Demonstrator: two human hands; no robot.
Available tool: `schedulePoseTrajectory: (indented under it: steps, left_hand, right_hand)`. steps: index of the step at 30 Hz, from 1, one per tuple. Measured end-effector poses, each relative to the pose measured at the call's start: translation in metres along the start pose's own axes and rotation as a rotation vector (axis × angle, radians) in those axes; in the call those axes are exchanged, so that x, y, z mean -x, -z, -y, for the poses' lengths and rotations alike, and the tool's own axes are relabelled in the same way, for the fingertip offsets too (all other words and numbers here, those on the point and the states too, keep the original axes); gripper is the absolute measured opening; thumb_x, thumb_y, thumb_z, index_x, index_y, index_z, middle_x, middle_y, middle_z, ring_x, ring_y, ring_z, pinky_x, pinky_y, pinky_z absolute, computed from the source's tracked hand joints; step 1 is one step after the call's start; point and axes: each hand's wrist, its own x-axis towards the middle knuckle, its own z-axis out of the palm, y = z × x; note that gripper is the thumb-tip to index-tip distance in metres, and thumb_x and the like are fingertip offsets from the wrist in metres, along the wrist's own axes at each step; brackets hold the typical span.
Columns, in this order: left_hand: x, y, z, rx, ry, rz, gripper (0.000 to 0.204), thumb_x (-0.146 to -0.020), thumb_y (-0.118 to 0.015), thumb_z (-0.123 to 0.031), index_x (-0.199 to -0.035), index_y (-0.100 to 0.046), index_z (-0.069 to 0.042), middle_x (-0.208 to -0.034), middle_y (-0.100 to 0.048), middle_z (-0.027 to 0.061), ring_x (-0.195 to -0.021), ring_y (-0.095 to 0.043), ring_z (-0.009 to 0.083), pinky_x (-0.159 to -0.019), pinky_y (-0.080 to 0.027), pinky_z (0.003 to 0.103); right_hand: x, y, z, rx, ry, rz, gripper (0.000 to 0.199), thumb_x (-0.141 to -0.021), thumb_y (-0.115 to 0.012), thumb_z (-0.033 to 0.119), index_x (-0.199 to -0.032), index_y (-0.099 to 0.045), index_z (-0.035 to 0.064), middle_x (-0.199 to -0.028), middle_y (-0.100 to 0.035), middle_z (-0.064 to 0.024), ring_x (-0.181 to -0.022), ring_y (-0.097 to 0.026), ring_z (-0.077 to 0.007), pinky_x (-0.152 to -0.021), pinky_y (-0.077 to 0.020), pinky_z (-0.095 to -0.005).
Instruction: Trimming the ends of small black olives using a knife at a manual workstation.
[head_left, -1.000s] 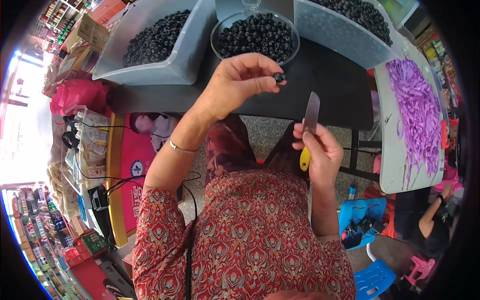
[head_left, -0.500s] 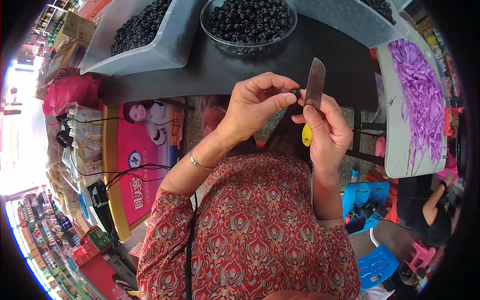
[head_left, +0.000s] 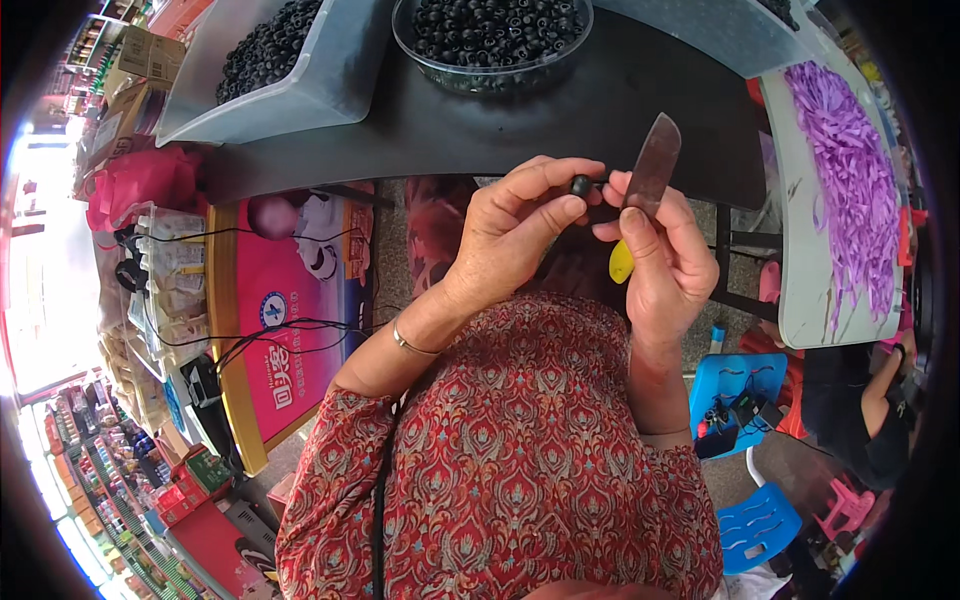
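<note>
The clear bowl [head_left: 480, 86] is standing on the black table [head_left: 560, 135], filled with small dark beads [head_left: 500, 30]. On the near side of the bowl, toward the person, the left hand [head_left: 505, 235] is pinching a single dark bead [head_left: 581, 186]: thumb and forefinger are closing on it from both sides. This bead is showing nearer the person than the bowl and a little to the bowl's right. The right hand [head_left: 668, 262], farther to the right of the bowl, is gripping a knife [head_left: 653, 170], its thumb pressing along the flat of the blade. The blade is pointing up and away from the person, and the yellow handle [head_left: 620, 262] is poking out under the fingers. The right fingertips are coming very near the bead; whether they are touching it, I cannot tell.

To the left of the bowl, a cloudy plastic tub [head_left: 340, 85] is holding many more dark beads. To the bowl's right, a second tub [head_left: 690, 35] is standing, partly cut off by the picture's upper edge. Farther right of the bowl, a heap of purple strips [head_left: 850, 190] is lying on a pale table [head_left: 802, 285]. Well apart from the bowl, toward the lower right, a blue chair [head_left: 738, 372] is holding small dark items.
</note>
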Motion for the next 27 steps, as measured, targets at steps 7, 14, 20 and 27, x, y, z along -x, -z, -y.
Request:
schedulePoseTrajectory:
  steps: [7,14,20,27]
  left_hand:
    - [0.007,-0.002,0.003,-0.023,0.057,0.065,0.031,-0.089,-0.053,0.006,-0.118,-0.059,-0.002,-0.092,-0.054,0.0011,-0.081,-0.053,0.0064,-0.074,-0.047,0.020]
    - [0.013,-0.006,0.008,0.128,0.126,0.045,0.032,-0.088,-0.055,0.005,-0.119,-0.058,-0.001,-0.092,-0.053,0.0011,-0.081,-0.054,0.0067,-0.075,-0.047,0.020]
    - [0.011,-0.003,0.014,0.155,0.072,0.047,0.031,-0.086,-0.059,0.005,-0.116,-0.060,0.000,-0.095,-0.055,0.0020,-0.086,-0.056,0.0083,-0.078,-0.047,0.021]
    - [0.012,0.002,0.017,0.084,0.041,0.057,0.028,-0.084,-0.062,0.005,-0.111,-0.063,0.000,-0.094,-0.057,0.0018,-0.088,-0.055,0.0086,-0.080,-0.046,0.021]
  right_hand:
    - [0.003,0.004,0.000,0.049,0.070,0.053,0.021,-0.087,-0.056,-0.007,-0.107,-0.061,-0.0073,-0.118,-0.054,-0.0150,-0.089,-0.062,-0.0149,-0.075,-0.0569,-0.0250]
    - [0.004,0.005,0.001,0.084,0.025,0.106,0.024,-0.087,-0.055,-0.005,-0.111,-0.060,-0.0073,-0.121,-0.054,-0.0190,-0.093,-0.062,-0.0187,-0.073,-0.0570,-0.0260]
    - [0.005,0.006,0.000,0.113,-0.015,0.118,0.023,-0.087,-0.055,-0.005,-0.110,-0.061,-0.0064,-0.118,-0.057,-0.0178,-0.092,-0.062,-0.0173,-0.073,-0.0552,-0.0235]
    - [0.003,0.011,0.005,0.002,-0.117,0.157,0.023,-0.087,-0.055,-0.008,-0.109,-0.061,-0.0069,-0.115,-0.057,-0.0134,-0.090,-0.062,-0.0145,-0.073,-0.0555,-0.0230]
